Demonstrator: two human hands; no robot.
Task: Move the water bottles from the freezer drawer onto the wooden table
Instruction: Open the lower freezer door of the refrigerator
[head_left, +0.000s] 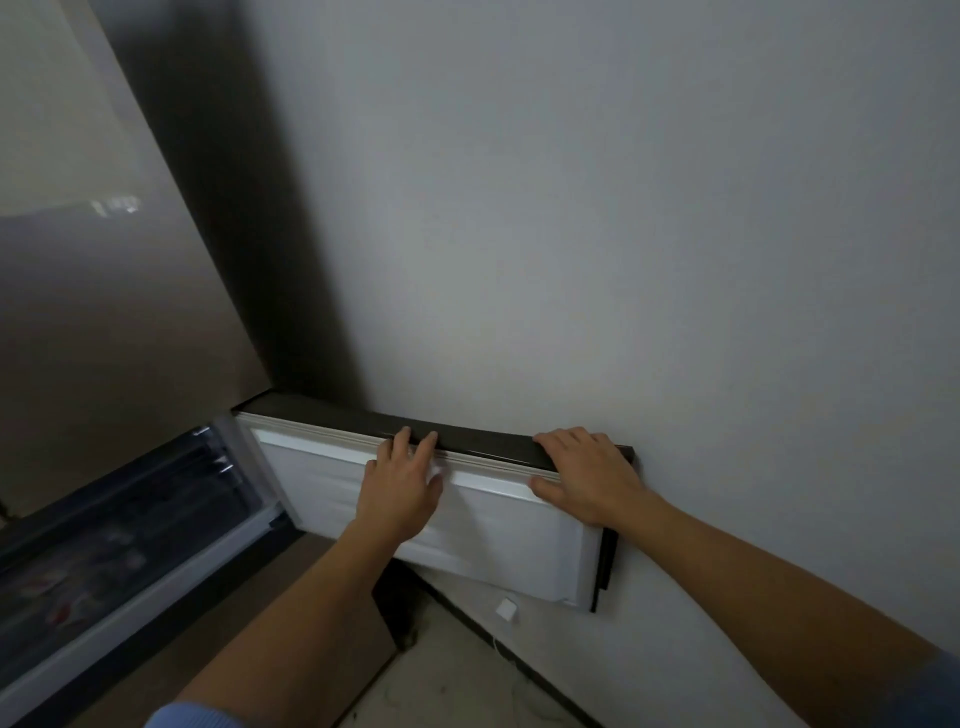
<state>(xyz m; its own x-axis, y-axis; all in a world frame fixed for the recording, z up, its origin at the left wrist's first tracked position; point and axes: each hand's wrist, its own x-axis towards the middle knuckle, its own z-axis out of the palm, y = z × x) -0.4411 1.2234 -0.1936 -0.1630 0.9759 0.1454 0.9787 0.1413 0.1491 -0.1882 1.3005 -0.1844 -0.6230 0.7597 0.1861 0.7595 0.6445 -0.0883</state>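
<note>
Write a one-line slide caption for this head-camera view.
Both hands, left hand and right hand, rest on the top edge of the pulled-out freezer drawer front beside a grey wall.

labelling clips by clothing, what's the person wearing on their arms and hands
Both hands are bare: the left hand and right hand show no gloves, rings or watch. The forearms are uncovered. Light blue sleeves show only at the frame's bottom corners.

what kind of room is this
Probably a home kitchen corner. A tall fridge stands beside a plain grey wall, its freezer door swung open under both hands, left hand and right hand, with a clear freezer drawer showing.
</note>
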